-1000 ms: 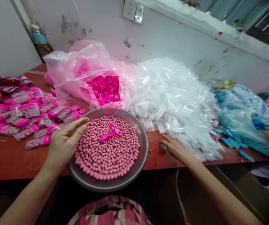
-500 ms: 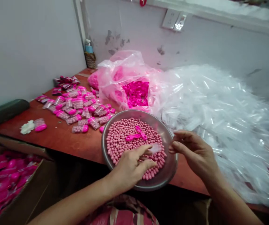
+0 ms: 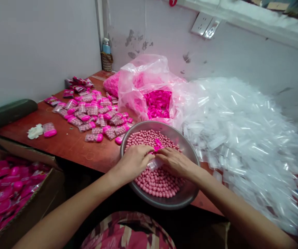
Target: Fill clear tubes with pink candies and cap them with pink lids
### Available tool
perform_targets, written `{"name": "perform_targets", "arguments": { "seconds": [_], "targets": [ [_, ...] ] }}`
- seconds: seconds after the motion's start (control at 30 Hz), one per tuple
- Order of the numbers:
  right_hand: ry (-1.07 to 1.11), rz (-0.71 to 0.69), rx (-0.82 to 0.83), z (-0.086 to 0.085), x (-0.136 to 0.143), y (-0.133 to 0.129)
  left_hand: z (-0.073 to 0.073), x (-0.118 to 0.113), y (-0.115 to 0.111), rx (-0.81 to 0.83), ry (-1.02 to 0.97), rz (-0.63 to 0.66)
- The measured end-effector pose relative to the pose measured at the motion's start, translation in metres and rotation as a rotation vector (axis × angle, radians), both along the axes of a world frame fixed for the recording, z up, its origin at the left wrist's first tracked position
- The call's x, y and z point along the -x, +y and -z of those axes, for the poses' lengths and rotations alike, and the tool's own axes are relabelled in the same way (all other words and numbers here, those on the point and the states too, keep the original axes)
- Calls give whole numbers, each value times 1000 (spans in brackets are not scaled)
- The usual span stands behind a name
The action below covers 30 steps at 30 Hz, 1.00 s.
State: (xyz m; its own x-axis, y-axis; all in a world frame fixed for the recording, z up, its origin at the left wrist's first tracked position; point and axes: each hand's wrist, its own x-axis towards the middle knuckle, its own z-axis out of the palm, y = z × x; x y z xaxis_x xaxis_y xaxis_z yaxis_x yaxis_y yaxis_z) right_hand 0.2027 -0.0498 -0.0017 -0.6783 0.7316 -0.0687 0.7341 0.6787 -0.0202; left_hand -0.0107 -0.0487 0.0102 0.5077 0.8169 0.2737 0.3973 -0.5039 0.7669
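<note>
My left hand (image 3: pixel 136 160) and my right hand (image 3: pixel 176 162) meet over a metal bowl (image 3: pixel 192 193) of pink beads (image 3: pixel 158 185). Between them is a small clear plastic container (image 3: pixel 154 164), held in my left hand's curled fingers. Bright pink plastic caps (image 3: pixel 158 143) show at the fingertips of both hands. My right fingers are bent and closed around a pink cap, though the exact grip is partly hidden. The container lies low, close to the beads.
Filled containers with pink caps (image 3: pixel 92 109) are heaped on the red table (image 3: pixel 84 155). Behind the bowl stands a plastic bag (image 3: pixel 143 65) of pink caps. Clear empty containers (image 3: pixel 242 138) pile up on the right. A cardboard box (image 3: pixel 42 193) of pink packs sits lower left.
My right hand has moved left into the bowl and met my left hand. The clear container is now between both hands, by the pink caps. The view has shifted slightly.
</note>
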Motion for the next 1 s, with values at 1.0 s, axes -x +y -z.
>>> {"name": "perform_targets", "arguments": {
  "seconds": [1.0],
  "targets": [
    [-9, -155, -725, -36, -7, -16, -8, -26, -23, 1177, -594, 141]
  ]
}}
